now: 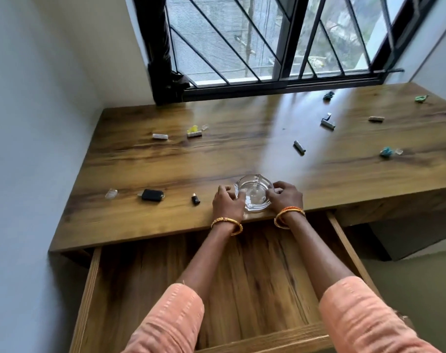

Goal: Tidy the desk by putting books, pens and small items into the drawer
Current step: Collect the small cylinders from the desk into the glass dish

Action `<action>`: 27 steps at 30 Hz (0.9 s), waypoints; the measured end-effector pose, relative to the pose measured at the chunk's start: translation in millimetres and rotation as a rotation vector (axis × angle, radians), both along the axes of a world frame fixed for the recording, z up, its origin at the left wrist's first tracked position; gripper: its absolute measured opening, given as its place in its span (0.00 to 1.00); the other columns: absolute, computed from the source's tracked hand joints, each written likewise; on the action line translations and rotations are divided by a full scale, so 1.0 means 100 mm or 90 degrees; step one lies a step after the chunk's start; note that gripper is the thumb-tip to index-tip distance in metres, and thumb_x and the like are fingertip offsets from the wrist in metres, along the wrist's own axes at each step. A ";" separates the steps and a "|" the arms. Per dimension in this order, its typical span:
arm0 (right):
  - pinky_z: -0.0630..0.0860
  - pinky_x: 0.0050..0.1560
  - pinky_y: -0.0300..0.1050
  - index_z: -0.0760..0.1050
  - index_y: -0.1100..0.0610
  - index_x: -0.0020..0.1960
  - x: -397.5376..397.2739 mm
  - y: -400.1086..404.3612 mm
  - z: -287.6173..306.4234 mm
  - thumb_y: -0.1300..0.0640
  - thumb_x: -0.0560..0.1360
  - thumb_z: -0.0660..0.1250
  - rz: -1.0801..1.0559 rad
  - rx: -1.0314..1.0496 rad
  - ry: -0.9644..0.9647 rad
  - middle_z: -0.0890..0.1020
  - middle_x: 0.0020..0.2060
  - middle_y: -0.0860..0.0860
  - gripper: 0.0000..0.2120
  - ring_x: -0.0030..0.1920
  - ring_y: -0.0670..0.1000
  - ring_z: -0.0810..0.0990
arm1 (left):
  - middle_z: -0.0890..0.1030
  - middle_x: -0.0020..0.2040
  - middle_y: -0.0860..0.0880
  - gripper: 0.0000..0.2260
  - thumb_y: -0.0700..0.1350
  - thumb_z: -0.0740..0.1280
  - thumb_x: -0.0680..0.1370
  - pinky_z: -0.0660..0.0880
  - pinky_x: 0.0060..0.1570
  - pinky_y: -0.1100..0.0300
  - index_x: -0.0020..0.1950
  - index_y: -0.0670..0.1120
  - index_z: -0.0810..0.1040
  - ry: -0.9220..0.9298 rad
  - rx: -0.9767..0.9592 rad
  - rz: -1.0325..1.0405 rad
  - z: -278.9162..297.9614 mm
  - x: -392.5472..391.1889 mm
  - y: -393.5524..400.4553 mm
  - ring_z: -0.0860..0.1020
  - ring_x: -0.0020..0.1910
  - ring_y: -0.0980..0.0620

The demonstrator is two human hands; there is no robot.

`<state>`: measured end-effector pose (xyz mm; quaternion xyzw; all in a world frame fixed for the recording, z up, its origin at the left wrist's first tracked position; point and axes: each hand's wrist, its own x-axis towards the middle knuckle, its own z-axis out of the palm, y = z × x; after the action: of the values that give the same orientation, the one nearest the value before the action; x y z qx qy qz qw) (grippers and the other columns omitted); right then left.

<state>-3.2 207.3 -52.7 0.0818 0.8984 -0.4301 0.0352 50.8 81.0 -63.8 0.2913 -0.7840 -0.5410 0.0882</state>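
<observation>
A clear glass ashtray (pixel 253 191) sits near the front edge of the wooden desk (pixel 217 154). My left hand (pixel 228 203) grips its left rim and my right hand (pixel 284 197) grips its right rim, fingers curled over the glass. Below my forearms the wide wooden drawer (pixel 255 271) stands pulled out, with nothing seen on its visible floor. Small items lie scattered on the desk: a black adapter (pixel 152 194), a small black plug (pixel 195 199), a clear cap (pixel 111 193), a white stick (pixel 160 136), a yellow-and-white piece (pixel 194 131).
On the right half lie two grey cylinders (pixel 299 147) (pixel 328 124), a brown tube (pixel 376 119), teal scraps (pixel 386 152) (pixel 328 95) and a green scrap (pixel 421 98). A barred window (pixel 267 42) runs behind the desk; a wall closes the left side.
</observation>
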 end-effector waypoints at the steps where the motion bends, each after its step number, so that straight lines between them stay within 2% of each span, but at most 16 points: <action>1: 0.79 0.51 0.48 0.82 0.55 0.47 0.01 0.02 -0.02 0.55 0.69 0.69 -0.010 -0.020 0.012 0.85 0.40 0.56 0.09 0.45 0.57 0.83 | 0.80 0.52 0.44 0.17 0.49 0.69 0.74 0.77 0.55 0.49 0.58 0.42 0.73 -0.001 -0.003 -0.003 -0.01 -0.02 0.01 0.78 0.51 0.45; 4: 0.78 0.48 0.46 0.83 0.59 0.47 0.03 0.07 -0.04 0.57 0.70 0.69 -0.018 -0.058 0.046 0.84 0.38 0.58 0.08 0.43 0.55 0.83 | 0.80 0.52 0.46 0.16 0.48 0.69 0.74 0.75 0.56 0.52 0.57 0.42 0.74 -0.021 -0.017 -0.009 0.00 -0.05 0.05 0.78 0.52 0.46; 6: 0.77 0.48 0.46 0.83 0.61 0.48 0.03 0.11 -0.04 0.58 0.71 0.70 -0.014 -0.097 0.056 0.85 0.39 0.59 0.09 0.42 0.54 0.82 | 0.81 0.51 0.46 0.14 0.46 0.69 0.73 0.77 0.54 0.51 0.56 0.43 0.75 -0.030 0.053 -0.009 0.02 -0.10 0.08 0.80 0.50 0.46; 8: 0.78 0.45 0.46 0.83 0.60 0.48 0.03 0.14 -0.03 0.57 0.71 0.71 -0.002 -0.144 0.068 0.84 0.36 0.56 0.09 0.38 0.52 0.81 | 0.83 0.45 0.45 0.10 0.42 0.67 0.75 0.80 0.45 0.51 0.55 0.42 0.74 -0.026 0.202 -0.013 0.07 -0.15 0.13 0.81 0.42 0.46; 10: 0.81 0.39 0.48 0.83 0.60 0.49 -0.02 0.20 0.01 0.57 0.71 0.72 0.026 -0.190 0.077 0.81 0.32 0.51 0.08 0.33 0.50 0.79 | 0.83 0.41 0.43 0.06 0.38 0.61 0.78 0.78 0.35 0.55 0.54 0.43 0.70 -0.014 0.410 -0.024 0.17 -0.19 0.21 0.82 0.34 0.47; 11: 0.81 0.34 0.48 0.82 0.60 0.49 -0.06 0.23 0.05 0.58 0.72 0.72 0.045 -0.209 0.072 0.79 0.31 0.50 0.09 0.31 0.50 0.78 | 0.83 0.41 0.42 0.05 0.37 0.59 0.80 0.79 0.34 0.54 0.54 0.44 0.69 -0.005 0.492 -0.023 0.21 -0.22 0.25 0.82 0.32 0.46; 13: 0.81 0.29 0.45 0.82 0.60 0.48 -0.24 0.33 0.14 0.56 0.72 0.72 0.096 -0.201 0.044 0.79 0.32 0.51 0.09 0.29 0.49 0.77 | 0.83 0.43 0.39 0.05 0.37 0.57 0.81 0.80 0.37 0.48 0.55 0.43 0.68 0.018 0.568 -0.015 0.22 -0.29 0.32 0.83 0.33 0.44; 15: 0.82 0.35 0.49 0.82 0.61 0.44 -0.53 0.46 0.22 0.51 0.72 0.72 0.118 -0.163 0.033 0.80 0.33 0.54 0.11 0.32 0.52 0.79 | 0.83 0.42 0.39 0.04 0.37 0.56 0.82 0.80 0.35 0.47 0.56 0.42 0.67 0.042 0.587 -0.005 0.22 -0.39 0.41 0.84 0.33 0.44; 17: 0.81 0.47 0.55 0.82 0.61 0.45 -0.88 0.61 0.24 0.50 0.71 0.72 0.069 -0.129 0.049 0.83 0.37 0.57 0.13 0.39 0.56 0.82 | 0.83 0.40 0.40 0.04 0.38 0.56 0.82 0.81 0.31 0.48 0.56 0.42 0.67 0.056 0.598 0.019 0.21 -0.50 0.50 0.83 0.32 0.43; 19: 0.76 0.57 0.50 0.81 0.60 0.51 -1.21 0.74 0.22 0.52 0.71 0.71 0.029 -0.061 0.059 0.84 0.47 0.58 0.13 0.51 0.57 0.81 | 0.82 0.40 0.39 0.04 0.37 0.54 0.82 0.80 0.28 0.49 0.55 0.42 0.66 0.060 0.624 0.051 0.22 -0.58 0.60 0.83 0.30 0.43; 21: 0.70 0.60 0.46 0.79 0.60 0.57 -1.56 0.82 0.15 0.52 0.70 0.71 0.040 -0.006 0.044 0.80 0.55 0.60 0.19 0.59 0.57 0.76 | 0.82 0.39 0.39 0.04 0.37 0.54 0.83 0.79 0.26 0.49 0.53 0.42 0.66 0.065 0.643 0.095 0.21 -0.71 0.74 0.83 0.29 0.43; 23: 0.67 0.62 0.46 0.77 0.60 0.59 -1.80 0.79 0.05 0.50 0.69 0.72 0.060 0.022 0.030 0.76 0.59 0.62 0.22 0.61 0.59 0.73 | 0.83 0.37 0.39 0.04 0.36 0.54 0.82 0.79 0.25 0.50 0.50 0.43 0.67 0.071 0.631 0.135 0.18 -0.80 0.84 0.83 0.28 0.44; 25: 0.66 0.64 0.47 0.77 0.61 0.57 -1.93 0.74 -0.06 0.52 0.69 0.73 0.077 0.046 0.043 0.74 0.58 0.63 0.21 0.61 0.61 0.71 | 0.82 0.40 0.38 0.05 0.36 0.55 0.82 0.80 0.27 0.50 0.49 0.43 0.66 0.087 0.616 0.172 0.14 -0.85 0.92 0.83 0.29 0.44; 27: 0.68 0.61 0.48 0.78 0.61 0.53 -1.98 0.71 -0.15 0.53 0.70 0.71 0.068 0.051 0.076 0.74 0.55 0.63 0.16 0.58 0.62 0.72 | 0.83 0.39 0.39 0.05 0.36 0.55 0.82 0.80 0.33 0.46 0.48 0.44 0.67 0.101 0.602 0.194 0.07 -0.86 0.97 0.83 0.30 0.43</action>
<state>-201.1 278.5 -67.4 0.0092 0.9186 -0.3951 0.0013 -35.5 177.8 -57.0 0.3684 -0.3925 -0.8386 0.0841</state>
